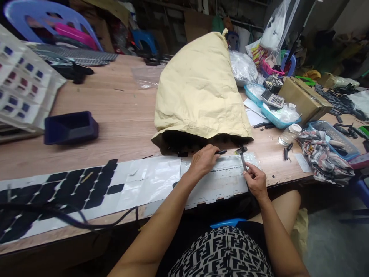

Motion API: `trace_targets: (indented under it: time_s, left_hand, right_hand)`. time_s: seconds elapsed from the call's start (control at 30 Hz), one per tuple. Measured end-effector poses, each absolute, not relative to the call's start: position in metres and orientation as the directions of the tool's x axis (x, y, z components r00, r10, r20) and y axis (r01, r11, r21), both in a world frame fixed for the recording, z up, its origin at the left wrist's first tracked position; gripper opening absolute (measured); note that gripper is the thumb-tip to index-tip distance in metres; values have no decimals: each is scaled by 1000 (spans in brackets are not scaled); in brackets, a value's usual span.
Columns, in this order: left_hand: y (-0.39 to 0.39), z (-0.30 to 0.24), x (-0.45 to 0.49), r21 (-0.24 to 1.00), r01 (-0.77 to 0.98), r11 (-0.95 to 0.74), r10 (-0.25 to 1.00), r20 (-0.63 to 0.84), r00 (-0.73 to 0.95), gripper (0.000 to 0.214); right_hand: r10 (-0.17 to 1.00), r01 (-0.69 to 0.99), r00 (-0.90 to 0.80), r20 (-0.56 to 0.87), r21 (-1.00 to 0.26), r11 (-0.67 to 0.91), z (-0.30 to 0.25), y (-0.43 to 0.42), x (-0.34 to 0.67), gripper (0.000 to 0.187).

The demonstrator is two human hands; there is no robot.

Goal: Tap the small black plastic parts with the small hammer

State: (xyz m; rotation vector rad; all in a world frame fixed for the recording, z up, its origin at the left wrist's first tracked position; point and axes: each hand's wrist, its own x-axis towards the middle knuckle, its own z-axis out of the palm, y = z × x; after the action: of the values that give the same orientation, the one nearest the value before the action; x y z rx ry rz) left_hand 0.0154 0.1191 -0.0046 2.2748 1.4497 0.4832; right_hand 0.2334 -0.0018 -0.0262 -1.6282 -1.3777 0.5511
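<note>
My right hand grips the dark handle of a small hammer, its head pointing up and away from me. My left hand is closed on a small black piece, whose end sticks out past the fingers toward the hammer head. Both hands are above a white sheet at the table's front edge. Just beyond them lies a large yellowish paper sack, its dark mouth facing me. What is inside the sack is too dark to make out.
Rows of flat black pieces lie on a white strip at left, with a black cable across them. A dark blue bin stands behind. To the right are a glass jar, a patterned cloth, blue baskets and a cardboard box.
</note>
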Motion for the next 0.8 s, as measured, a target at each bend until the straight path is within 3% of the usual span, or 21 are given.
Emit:
trace_targets:
  time_s: [0.13, 0.27, 0.47, 0.8]
  left_hand:
    - [92, -22, 12, 651, 615, -445, 853, 100, 512, 17]
    - [87, -38, 16, 756, 543, -366, 892, 119, 435, 20]
    - [92, -41, 18, 788, 522, -327, 911, 116, 396, 20]
    - [91, -42, 19, 812, 493, -314, 919, 129, 372, 17]
  right_hand:
    - [938, 537, 276, 208, -843, 29, -26, -2, 234, 40]
    - [936, 552, 273, 220, -833, 35, -27, 0, 236, 40]
    - [921, 627, 234, 311, -772, 101, -20, -10, 228, 38]
    - [895, 770, -61, 442, -550, 325, -7, -23, 205, 39]
